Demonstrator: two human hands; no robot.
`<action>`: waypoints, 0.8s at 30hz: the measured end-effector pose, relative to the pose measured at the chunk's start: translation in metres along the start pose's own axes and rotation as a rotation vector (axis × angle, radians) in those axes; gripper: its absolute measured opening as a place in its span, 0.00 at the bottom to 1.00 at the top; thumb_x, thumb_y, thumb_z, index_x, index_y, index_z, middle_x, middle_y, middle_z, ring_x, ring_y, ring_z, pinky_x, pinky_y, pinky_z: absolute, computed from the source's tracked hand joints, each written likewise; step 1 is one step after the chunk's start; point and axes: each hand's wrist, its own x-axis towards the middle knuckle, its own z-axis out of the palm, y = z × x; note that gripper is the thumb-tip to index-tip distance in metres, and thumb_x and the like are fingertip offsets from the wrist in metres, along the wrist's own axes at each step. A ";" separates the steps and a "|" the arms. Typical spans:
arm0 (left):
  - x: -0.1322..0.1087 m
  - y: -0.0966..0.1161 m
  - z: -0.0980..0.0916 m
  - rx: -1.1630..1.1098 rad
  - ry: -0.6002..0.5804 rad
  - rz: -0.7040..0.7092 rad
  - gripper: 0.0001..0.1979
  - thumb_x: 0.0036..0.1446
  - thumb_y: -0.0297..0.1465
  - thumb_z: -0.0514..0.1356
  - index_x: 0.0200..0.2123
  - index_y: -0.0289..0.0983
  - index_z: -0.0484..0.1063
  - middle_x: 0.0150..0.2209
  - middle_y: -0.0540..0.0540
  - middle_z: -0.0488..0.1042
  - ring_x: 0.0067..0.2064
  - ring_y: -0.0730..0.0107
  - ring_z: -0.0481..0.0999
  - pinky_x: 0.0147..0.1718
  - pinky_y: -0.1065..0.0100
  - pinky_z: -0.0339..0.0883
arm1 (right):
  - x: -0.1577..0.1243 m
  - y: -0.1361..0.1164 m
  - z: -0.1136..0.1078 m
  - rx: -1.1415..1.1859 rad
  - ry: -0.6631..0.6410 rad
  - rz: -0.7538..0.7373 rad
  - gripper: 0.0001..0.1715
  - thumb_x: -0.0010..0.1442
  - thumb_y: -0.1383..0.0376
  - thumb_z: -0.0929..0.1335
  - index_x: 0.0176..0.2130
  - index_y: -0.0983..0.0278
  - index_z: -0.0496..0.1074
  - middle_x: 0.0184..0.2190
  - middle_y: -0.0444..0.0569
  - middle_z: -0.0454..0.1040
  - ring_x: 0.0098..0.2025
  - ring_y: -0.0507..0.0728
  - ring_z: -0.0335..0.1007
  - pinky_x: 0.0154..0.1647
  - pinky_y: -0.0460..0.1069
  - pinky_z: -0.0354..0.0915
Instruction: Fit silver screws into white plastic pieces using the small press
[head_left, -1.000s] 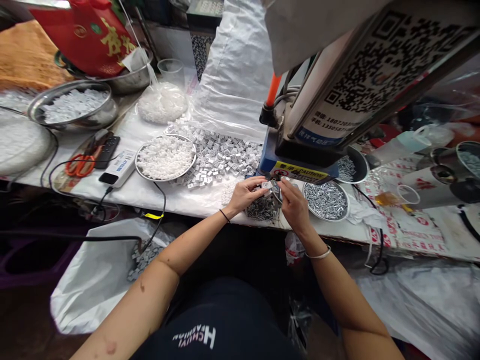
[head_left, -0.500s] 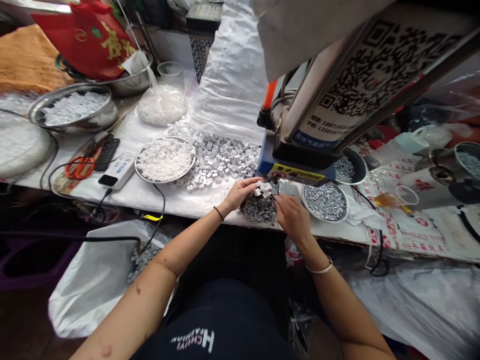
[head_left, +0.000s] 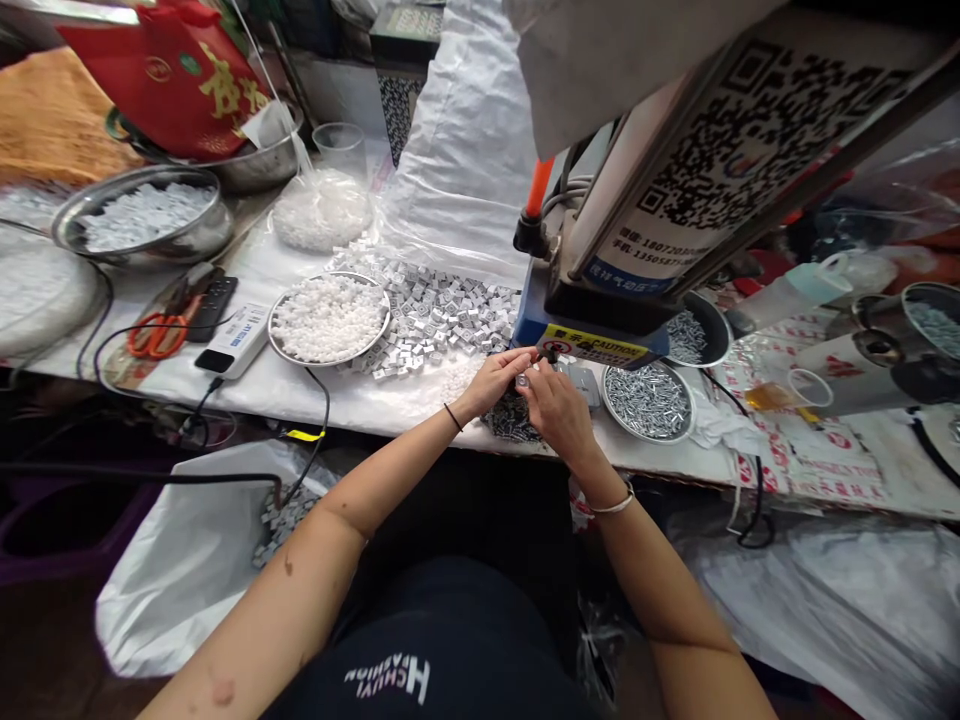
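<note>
A small square metal part (head_left: 523,381) is pinched, partly hidden, between the left hand (head_left: 489,385) and the right hand (head_left: 553,412); a heap of grey metal pieces (head_left: 511,420) is piled just below; silver pins are spread in a round steel tray (head_left: 647,401) nearby.

Workshop, bench press (head_left: 592,305), trays of parts (head_left: 646,438)
</note>
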 end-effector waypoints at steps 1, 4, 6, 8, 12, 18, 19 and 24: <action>0.000 0.001 0.002 0.030 -0.023 0.049 0.12 0.46 0.37 0.66 0.31 0.35 0.76 0.30 0.49 0.75 0.39 0.68 0.72 0.41 0.72 0.63 | 0.000 0.000 -0.003 -0.011 -0.023 -0.002 0.15 0.64 0.63 0.61 0.48 0.64 0.67 0.51 0.59 0.71 0.38 0.59 0.72 0.35 0.52 0.67; 0.000 0.002 0.006 0.137 -0.048 0.149 0.12 0.49 0.39 0.64 0.29 0.35 0.74 0.28 0.49 0.74 0.36 0.70 0.70 0.38 0.73 0.63 | -0.002 0.007 -0.009 0.005 -0.091 -0.025 0.14 0.64 0.63 0.61 0.48 0.63 0.68 0.51 0.58 0.71 0.36 0.58 0.73 0.30 0.49 0.66; -0.001 0.003 0.006 0.198 -0.022 0.160 0.12 0.51 0.39 0.62 0.28 0.35 0.74 0.28 0.49 0.73 0.35 0.70 0.70 0.37 0.73 0.63 | -0.004 0.016 -0.010 0.073 -0.094 -0.009 0.13 0.63 0.62 0.62 0.46 0.63 0.69 0.49 0.57 0.73 0.37 0.57 0.74 0.30 0.48 0.66; 0.000 0.004 0.006 0.220 -0.002 0.140 0.12 0.53 0.38 0.61 0.28 0.35 0.73 0.28 0.49 0.73 0.35 0.71 0.70 0.37 0.73 0.63 | -0.006 0.027 -0.008 0.197 -0.027 0.119 0.14 0.61 0.59 0.64 0.44 0.63 0.69 0.42 0.55 0.77 0.35 0.57 0.75 0.31 0.48 0.68; 0.007 0.011 0.006 0.223 -0.055 0.051 0.07 0.52 0.32 0.60 0.29 0.33 0.74 0.28 0.48 0.74 0.33 0.71 0.71 0.35 0.73 0.63 | -0.003 0.038 0.007 0.643 0.160 0.569 0.18 0.59 0.53 0.65 0.43 0.62 0.68 0.35 0.49 0.78 0.31 0.56 0.75 0.30 0.49 0.70; 0.017 0.014 -0.001 0.301 0.114 0.072 0.09 0.49 0.30 0.60 0.20 0.32 0.71 0.19 0.53 0.67 0.24 0.78 0.65 0.26 0.75 0.58 | 0.008 0.031 0.025 1.079 -0.009 0.749 0.19 0.53 0.52 0.68 0.41 0.61 0.69 0.27 0.44 0.77 0.27 0.55 0.73 0.30 0.50 0.71; 0.017 0.014 -0.003 0.297 0.103 0.059 0.09 0.48 0.31 0.60 0.21 0.32 0.71 0.19 0.53 0.68 0.24 0.79 0.65 0.26 0.76 0.58 | 0.008 0.030 0.026 1.074 -0.037 0.745 0.20 0.52 0.52 0.69 0.40 0.61 0.70 0.27 0.43 0.77 0.28 0.55 0.74 0.30 0.50 0.71; 0.019 0.019 -0.006 0.269 0.025 -0.030 0.06 0.45 0.30 0.62 0.23 0.30 0.75 0.22 0.51 0.72 0.26 0.79 0.68 0.29 0.75 0.62 | 0.009 0.036 0.027 1.019 -0.050 0.749 0.22 0.48 0.52 0.71 0.39 0.63 0.72 0.29 0.46 0.78 0.34 0.57 0.74 0.35 0.50 0.70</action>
